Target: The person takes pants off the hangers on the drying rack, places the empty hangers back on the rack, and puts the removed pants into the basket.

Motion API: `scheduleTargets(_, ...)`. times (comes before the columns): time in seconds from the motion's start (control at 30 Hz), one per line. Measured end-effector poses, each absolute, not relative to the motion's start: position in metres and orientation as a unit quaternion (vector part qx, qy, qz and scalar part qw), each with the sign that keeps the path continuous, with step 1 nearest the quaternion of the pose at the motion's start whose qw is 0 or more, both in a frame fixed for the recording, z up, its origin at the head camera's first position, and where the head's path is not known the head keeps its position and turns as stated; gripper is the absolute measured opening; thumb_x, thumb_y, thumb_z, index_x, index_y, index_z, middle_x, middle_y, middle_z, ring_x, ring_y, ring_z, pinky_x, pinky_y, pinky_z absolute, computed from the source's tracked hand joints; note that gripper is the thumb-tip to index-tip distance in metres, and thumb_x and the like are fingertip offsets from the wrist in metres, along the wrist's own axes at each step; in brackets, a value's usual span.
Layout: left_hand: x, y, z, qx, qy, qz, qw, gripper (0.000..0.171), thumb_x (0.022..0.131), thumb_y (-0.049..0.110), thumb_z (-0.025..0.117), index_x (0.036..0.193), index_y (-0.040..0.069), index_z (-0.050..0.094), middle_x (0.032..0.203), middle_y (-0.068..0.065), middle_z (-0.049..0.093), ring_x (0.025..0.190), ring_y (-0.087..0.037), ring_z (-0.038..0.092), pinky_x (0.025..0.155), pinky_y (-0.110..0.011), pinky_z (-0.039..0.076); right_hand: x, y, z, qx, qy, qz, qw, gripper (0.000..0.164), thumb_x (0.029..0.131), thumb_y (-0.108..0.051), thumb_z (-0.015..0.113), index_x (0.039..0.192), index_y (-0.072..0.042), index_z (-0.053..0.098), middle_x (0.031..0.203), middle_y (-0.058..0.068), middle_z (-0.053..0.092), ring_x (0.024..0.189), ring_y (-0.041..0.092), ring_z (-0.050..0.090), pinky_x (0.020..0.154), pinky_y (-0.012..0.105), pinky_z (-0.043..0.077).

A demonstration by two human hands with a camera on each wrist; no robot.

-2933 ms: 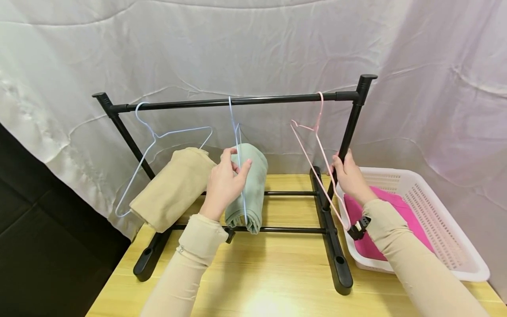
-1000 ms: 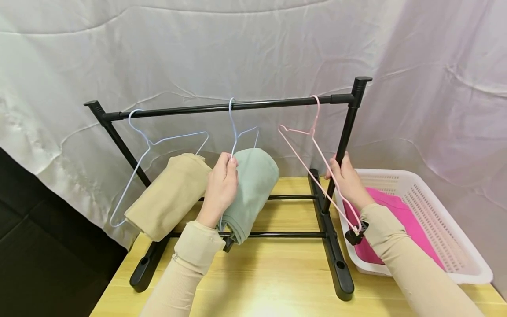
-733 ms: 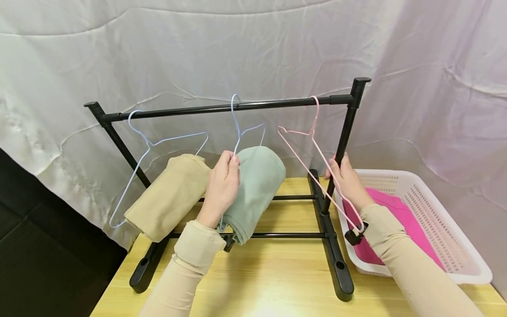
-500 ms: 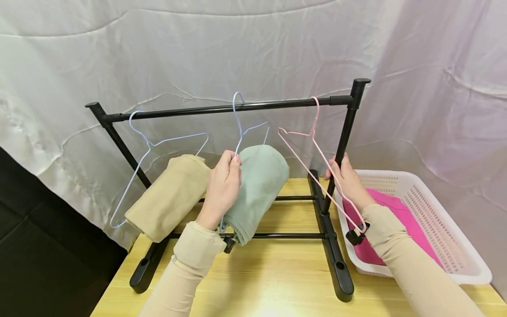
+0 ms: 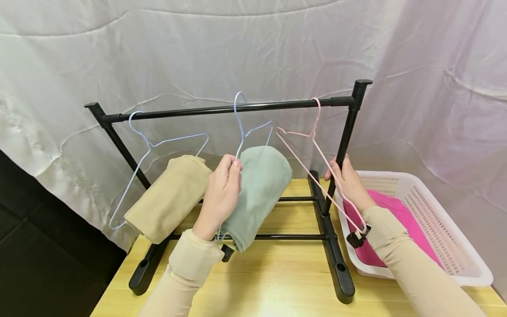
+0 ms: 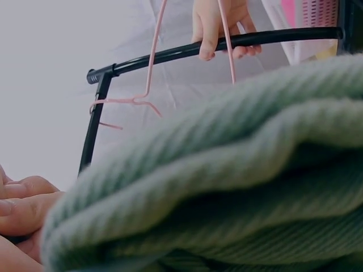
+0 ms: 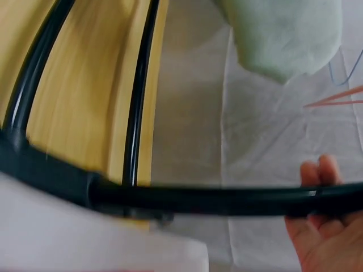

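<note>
My left hand (image 5: 222, 189) pinches the near side of a blue wire hanger (image 5: 243, 134), hooked over the black rack's top bar (image 5: 186, 112). A sage-green folded cloth (image 5: 261, 189) drapes over that hanger and fills much of the left wrist view. My right hand (image 5: 352, 185) holds the rack's right upright (image 5: 348, 132); its fingers wrap the post in the right wrist view. Just left of that post hangs a bare pink hanger (image 5: 314, 132). Further left, a beige folded cloth (image 5: 170, 198) hangs on another blue hanger (image 5: 148, 143).
A white perforated basket (image 5: 408, 176) stands right of the rack, with a bright pink cloth (image 5: 400, 220) inside. The rack's black foot (image 5: 336, 264) stands on the wooden table (image 5: 273, 281). Pale curtain fabric (image 5: 237, 53) hangs close behind the rack.
Earlier my left hand had its fingers loose beside the hanger; now it pinches the wire. The green cloth's hanger has turned, its far end swinging right. My right hand stays on the post.
</note>
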State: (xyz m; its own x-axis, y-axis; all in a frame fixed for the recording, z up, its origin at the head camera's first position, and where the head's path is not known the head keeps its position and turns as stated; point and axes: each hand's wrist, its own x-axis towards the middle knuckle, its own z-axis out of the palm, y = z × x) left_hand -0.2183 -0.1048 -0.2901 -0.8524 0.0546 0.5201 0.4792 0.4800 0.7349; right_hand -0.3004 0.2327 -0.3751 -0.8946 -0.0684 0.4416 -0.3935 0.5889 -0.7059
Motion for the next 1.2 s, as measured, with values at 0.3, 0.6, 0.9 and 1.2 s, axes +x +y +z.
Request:
scheduleTargets(0.3,-0.210,-0.104,-0.293,-0.167,-0.829,-0.490,0.213,0.023,0.116,0.026,0.044,0.101,0.014,0.058,0.063,-0.001,0.050,0.059,-0.020,0.050,0.060,-0.030,0.039,-0.280,0.221,-0.365,0.131,-0.867,0.455,0.153,0.040,0.118,-0.017,0.029,0.147,0.012,0.030,0.129,0.040,0.065,0.130,0.055,0.061,0.119,0.062,0.039)
scheduleTargets(0.6,-0.207,-0.102,-0.302,-0.182,-0.825,-0.493,0.208,0.026,0.116,0.024,0.044,0.103,0.008,0.059,0.061,0.001,0.049,0.055,-0.016,0.048,0.058,-0.028,0.039,-0.246,0.229,-0.366,0.107,-0.904,0.410,0.066,0.046,0.115,-0.021,0.040,0.145,0.013,0.041,0.116,0.033,0.057,0.109,0.044,0.059,0.094,0.052,0.051)
scheduleTargets(0.9,-0.204,-0.101,-0.315,-0.176,-0.831,-0.489,0.198,0.027,0.116,0.025,0.043,0.104,0.008,0.060,0.063,0.001,0.050,0.056,-0.014,0.048,0.060,-0.028,0.040,-0.227,0.236,-0.372,0.120,-0.944,0.305,0.037,0.041,0.111,-0.021,0.048,0.123,0.017,0.059,0.092,0.022,0.063,0.084,0.032,0.061,0.076,0.044,0.052)
scheduleTargets(1.2,-0.204,-0.101,-0.326,-0.171,-0.831,-0.494,0.191,0.026,0.115,0.024,0.044,0.105,0.007,0.060,0.061,0.003,0.048,0.056,-0.014,0.048,0.059,-0.028,0.040,-0.207,0.230,-0.388,0.226,-0.920,0.320,0.027,0.031,0.105,-0.015,0.064,0.116,0.014,0.066,0.087,0.011,0.077,0.077,0.021,0.073,0.069,0.030,0.059)
